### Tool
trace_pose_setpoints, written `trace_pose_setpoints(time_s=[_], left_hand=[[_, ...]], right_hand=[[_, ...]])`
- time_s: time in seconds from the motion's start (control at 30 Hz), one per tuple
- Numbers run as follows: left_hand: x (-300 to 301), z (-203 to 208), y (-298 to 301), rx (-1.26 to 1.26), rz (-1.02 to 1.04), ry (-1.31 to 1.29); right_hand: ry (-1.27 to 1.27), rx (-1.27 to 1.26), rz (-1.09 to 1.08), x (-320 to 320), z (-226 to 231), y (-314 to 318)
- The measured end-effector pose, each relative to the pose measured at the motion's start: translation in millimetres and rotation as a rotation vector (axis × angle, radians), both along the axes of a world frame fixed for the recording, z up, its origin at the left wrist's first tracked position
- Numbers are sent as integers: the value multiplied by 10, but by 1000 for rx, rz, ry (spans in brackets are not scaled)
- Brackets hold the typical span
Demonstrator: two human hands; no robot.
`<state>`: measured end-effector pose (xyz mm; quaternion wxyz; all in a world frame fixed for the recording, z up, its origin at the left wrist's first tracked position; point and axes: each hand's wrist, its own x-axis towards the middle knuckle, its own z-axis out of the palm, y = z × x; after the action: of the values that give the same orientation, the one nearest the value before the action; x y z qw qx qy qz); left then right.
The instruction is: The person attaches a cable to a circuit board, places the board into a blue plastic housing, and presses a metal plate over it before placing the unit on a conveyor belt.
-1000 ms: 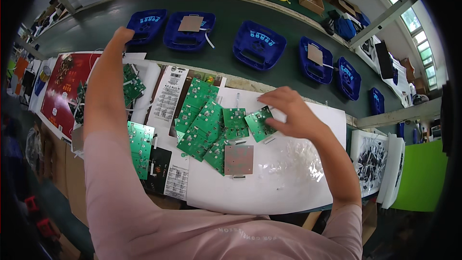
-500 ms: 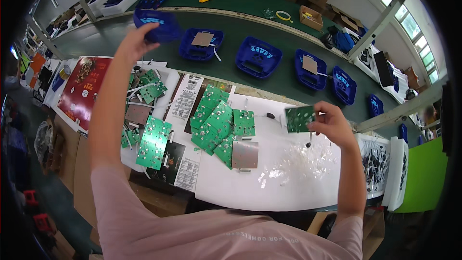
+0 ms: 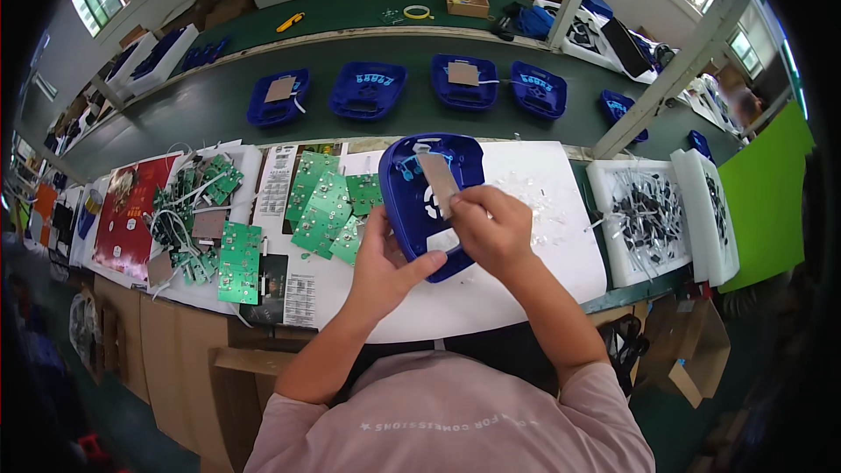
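Observation:
A blue plastic housing (image 3: 412,215) is tilted up over the white work surface, gripped along its lower left side by my left hand (image 3: 378,271). Light-blue button pieces show inside its upper part. My right hand (image 3: 495,232) pinches a circuit board (image 3: 437,180) by its lower end, its plain brownish face showing. The board is held at a slant over the housing's open inside; whether it touches the housing I cannot tell. Just left of the housing lie several overlapping green circuit boards (image 3: 322,210).
More boards with white cables (image 3: 188,219) crowd a foam tray at left. Blue housings (image 3: 368,90) stand along the dark green conveyor (image 3: 333,48), some with boards inside. Scattered clear plastic bits (image 3: 539,210) lie at right, beside a foam box of black-and-clear parts (image 3: 644,219).
My left hand has brought the blue housing from the conveyor to in front of me. My right hand has moved the board leftward over it and turned it. The view has shifted right.

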<state>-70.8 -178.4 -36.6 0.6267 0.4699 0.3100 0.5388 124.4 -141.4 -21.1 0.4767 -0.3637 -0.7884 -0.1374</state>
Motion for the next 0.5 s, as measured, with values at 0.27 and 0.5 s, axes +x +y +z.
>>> trace_pose_setpoints(time_s=[0.27,0.5], left_hand=[[189,11,-172,-12,-31,127],[295,55,-246,77,6,387]], right_hand=[[281,-512,198,180,25,-287],[549,-431,46,233,-270,-340]])
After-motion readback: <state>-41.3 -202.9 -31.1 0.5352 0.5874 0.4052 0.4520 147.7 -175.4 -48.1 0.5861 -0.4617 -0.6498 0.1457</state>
